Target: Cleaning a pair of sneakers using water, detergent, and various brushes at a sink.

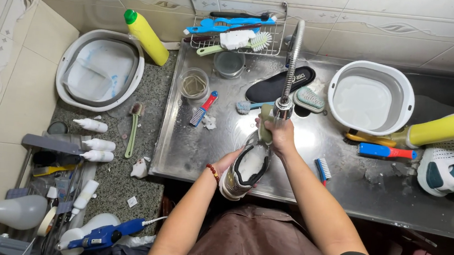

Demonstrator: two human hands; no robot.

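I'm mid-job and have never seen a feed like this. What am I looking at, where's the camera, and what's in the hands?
There is no machine here: a person works with two bare hands, and the single picture comes from a camera on their head, looking down. The surface is a steel sink counter with a flexible faucet over it. The left hand has a grip on a sneaker, held sole up from below. The right hand is closed on a brush pressed to the shoe's upper end, right under the faucet head. Around them lie a black insole, several small brushes, a red-and-blue brush, a white basin, two yellow bottles and a white sneaker at the right edge. A second basin sits on the speckled counter to the left.
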